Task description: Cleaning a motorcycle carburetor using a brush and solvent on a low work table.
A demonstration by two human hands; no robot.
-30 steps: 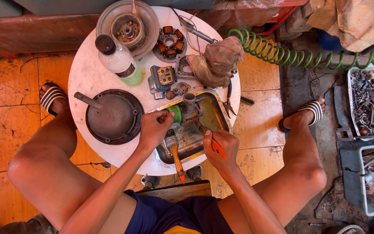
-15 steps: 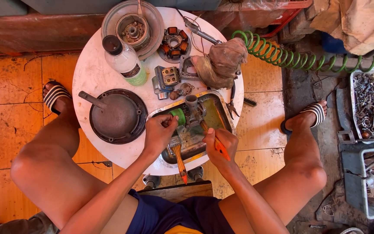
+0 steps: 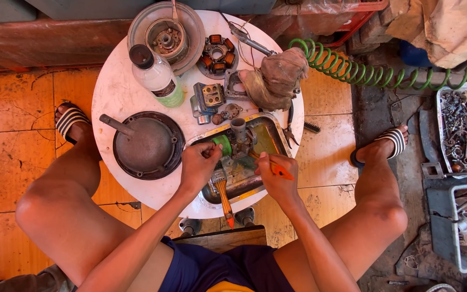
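A small metal engine part, carburetor-like (image 3: 239, 141), stands in a shallow metal tray (image 3: 273, 131) on a round white table (image 3: 115, 94). My left hand (image 3: 198, 166) grips its left side beside a green cap (image 3: 223, 144). My right hand (image 3: 275, 176) holds an orange-handled tool (image 3: 280, 170), its tip pointed at the part. A brush with an orange handle (image 3: 224, 198) lies over the tray's near rim between my hands.
On the table sit a dark round cover with a stem (image 3: 147, 144), a clear plastic bottle (image 3: 158, 77), a flywheel (image 3: 166, 33), a stator coil (image 3: 218, 53), small metal blocks (image 3: 208, 97) and a dirty rag (image 3: 278, 75). A green coiled hose (image 3: 363, 73) and parts trays (image 3: 465, 128) lie at right.
The view has shifted slightly. Both hands stay at the part in the tray; the right hand with its tool has edged a little closer to the part.
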